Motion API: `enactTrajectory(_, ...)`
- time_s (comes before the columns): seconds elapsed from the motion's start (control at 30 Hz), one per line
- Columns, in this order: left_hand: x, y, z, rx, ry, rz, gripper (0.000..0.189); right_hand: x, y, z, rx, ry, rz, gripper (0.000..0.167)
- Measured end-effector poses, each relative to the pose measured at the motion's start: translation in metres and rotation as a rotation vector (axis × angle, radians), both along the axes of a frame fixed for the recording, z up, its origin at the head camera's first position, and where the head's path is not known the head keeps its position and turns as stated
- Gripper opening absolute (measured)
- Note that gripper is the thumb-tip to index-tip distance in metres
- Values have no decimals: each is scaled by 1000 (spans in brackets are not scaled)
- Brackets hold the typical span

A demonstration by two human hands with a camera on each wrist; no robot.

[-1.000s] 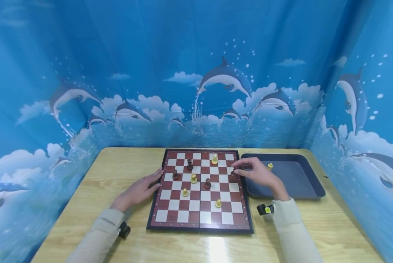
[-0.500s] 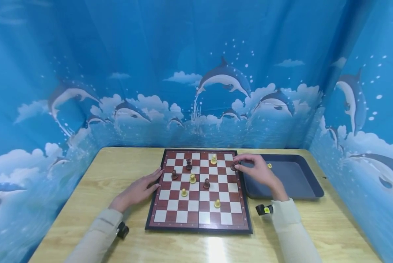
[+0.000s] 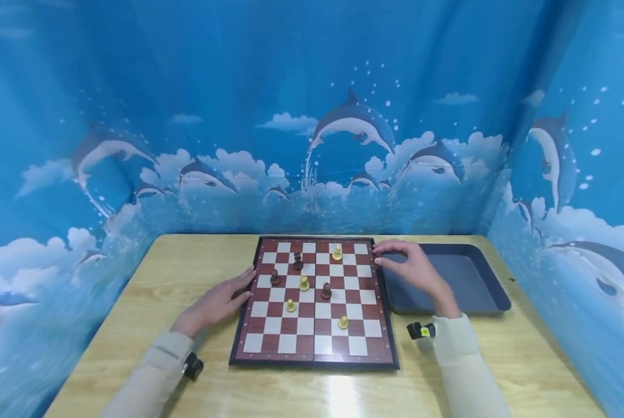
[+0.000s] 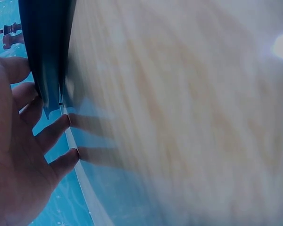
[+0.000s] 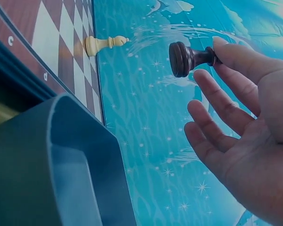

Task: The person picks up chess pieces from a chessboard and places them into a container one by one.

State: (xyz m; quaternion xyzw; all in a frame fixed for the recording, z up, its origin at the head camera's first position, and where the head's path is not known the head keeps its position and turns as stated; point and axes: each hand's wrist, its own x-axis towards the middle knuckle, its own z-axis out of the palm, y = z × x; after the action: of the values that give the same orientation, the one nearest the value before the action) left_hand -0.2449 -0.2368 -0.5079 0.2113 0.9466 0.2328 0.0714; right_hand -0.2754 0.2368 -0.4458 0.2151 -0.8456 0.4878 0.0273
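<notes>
My right hand [image 3: 416,268] pinches a dark brown chess piece [image 5: 186,59] by its narrow top between thumb and finger. Its round base shows in the right wrist view, while the fingers cover its head. The hand hovers at the right border of the folding chessboard [image 3: 291,343], over the near side of a dark grey tray [image 3: 468,284]. On the opposite side, my left hand [image 3: 220,302] rests its extended fingers on the board's left edge. A light bishop [image 5: 104,44] stands on the far part of the board.
Dark pieces [image 3: 298,261] and light pieces [image 3: 303,283] stand scattered on the squares, including a light pawn [image 3: 343,323] near the front right. A wooden table [image 3: 207,252] lies beneath, bounded by a blue dolphin curtain [image 3: 270,145] behind and at both sides.
My right hand has lifted the dark piece off the board's right-hand squares and moved right towards the tray. The light piece in the tray no longer shows. The left hand keeps its place.
</notes>
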Motion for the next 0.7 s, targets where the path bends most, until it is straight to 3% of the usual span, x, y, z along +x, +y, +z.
enactTrajectory(0.43, 0, -1, -3, 13, 17, -22, 60, 5, 12, 4, -11, 16, -55, 25)
enactTrajectory(0.7, -1, -2, -4, 22, 25, -13, 60, 5, 25, 9, 50, 29, -123, 24)
